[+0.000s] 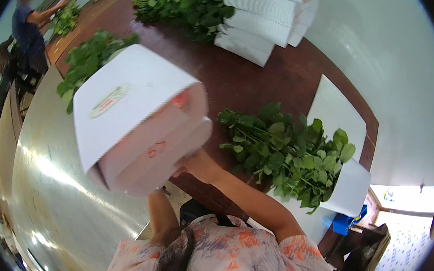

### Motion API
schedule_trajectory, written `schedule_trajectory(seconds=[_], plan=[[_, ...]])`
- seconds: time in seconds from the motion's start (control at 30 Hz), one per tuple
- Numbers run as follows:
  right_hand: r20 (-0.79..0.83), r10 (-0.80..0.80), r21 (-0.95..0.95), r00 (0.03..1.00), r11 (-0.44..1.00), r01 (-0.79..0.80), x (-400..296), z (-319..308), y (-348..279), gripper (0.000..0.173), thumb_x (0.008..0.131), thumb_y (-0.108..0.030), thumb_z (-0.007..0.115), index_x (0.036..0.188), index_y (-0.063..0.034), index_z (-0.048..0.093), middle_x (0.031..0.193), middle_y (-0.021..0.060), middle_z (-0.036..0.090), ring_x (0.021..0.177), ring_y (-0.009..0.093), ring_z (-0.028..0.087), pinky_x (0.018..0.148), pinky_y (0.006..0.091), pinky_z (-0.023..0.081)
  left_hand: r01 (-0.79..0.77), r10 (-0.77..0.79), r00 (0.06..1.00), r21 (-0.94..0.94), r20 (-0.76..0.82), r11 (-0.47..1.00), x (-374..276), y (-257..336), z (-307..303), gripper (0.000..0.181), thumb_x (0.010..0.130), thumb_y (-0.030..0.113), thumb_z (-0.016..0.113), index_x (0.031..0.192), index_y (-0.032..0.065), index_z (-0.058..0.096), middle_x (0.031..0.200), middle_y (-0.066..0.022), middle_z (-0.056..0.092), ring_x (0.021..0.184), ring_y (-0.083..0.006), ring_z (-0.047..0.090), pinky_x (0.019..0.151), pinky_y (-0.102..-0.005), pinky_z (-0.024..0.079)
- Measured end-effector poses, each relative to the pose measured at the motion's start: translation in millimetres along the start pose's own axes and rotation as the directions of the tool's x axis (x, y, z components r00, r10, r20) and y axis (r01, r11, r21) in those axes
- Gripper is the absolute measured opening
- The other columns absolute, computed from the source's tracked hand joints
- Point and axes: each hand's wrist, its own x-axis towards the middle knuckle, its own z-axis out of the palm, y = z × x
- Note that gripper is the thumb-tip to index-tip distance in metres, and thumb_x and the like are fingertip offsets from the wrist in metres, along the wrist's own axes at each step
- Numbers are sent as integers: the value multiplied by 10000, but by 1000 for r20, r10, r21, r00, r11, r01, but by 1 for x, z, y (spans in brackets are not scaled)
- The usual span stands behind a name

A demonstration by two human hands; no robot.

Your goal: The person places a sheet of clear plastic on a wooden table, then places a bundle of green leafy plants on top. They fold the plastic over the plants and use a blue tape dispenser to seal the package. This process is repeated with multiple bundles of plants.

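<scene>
A rose bunch in a white corrugated cardboard wrap (127,91) is held up before me, slightly blurred. Pinkish-red blooms show inside its open end, and an oval printed mark is on its upper face. My right hand (192,164) grips the wrap's lower right side, its fingers partly hidden. My left forearm rises to the underside of the wrap, which hides that hand. Green leaves (87,58) stick out behind the wrap at the upper left. On the dark red-brown table (241,83), right of my right hand, lies another leafy bunch (285,154) with a white wrap (349,187) around its head.
Several white-wrapped bunches (259,18) are stacked at the table's far side, stems leftward. White sheets (337,104) lie at the right, near a blue tape dispenser (345,224). A shiny metal surface (67,184) is at the left. A co-worker (30,35) handles foliage at the upper left.
</scene>
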Motion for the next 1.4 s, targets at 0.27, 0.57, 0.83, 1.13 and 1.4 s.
schedule_trajectory(seconds=[0.27,0.57,0.83,1.13,1.4], plan=[[-24,-37,89,999,995,39,5,13,45,344,758,-55,615,1067,13,480,913,108,564,714,167,588,519,245,515,-281,377,925,726,33,627,-63,80,64,526,815,325,499,1224,8,403,1179,-104,478,1045,-243,486,889,-362,404],[66,25,-110,997,994,-18,-70,-8,50,330,829,-171,562,1062,47,481,811,114,598,664,155,602,615,267,528,-704,965,136,708,223,-64,-155,112,136,334,891,172,364,1105,-50,490,1082,-140,521,1028,-232,497,876,-362,412],[-343,-499,-523,796,805,280,-333,-136,-9,247,830,-101,517,1039,30,509,851,105,609,705,161,598,617,279,498,-640,-7,667,578,745,505,-238,-70,225,216,882,149,402,901,0,557,842,-94,579,741,-157,543,683,-279,452],[-640,-670,-724,-376,690,2,-552,-301,-31,171,835,-68,524,959,35,580,794,50,600,661,79,533,594,192,440,786,-959,212,550,190,283,-273,-266,194,686,780,413,602,1282,60,296,1262,-149,354,1129,-308,391,989,-461,335],[-897,-385,-363,215,922,138,-535,-356,-35,251,811,-125,590,1007,32,600,848,76,624,720,127,576,617,231,477,854,-937,272,394,219,340,-271,-297,211,695,780,517,530,1284,86,324,1281,-155,368,1148,-358,360,939,-572,318]])
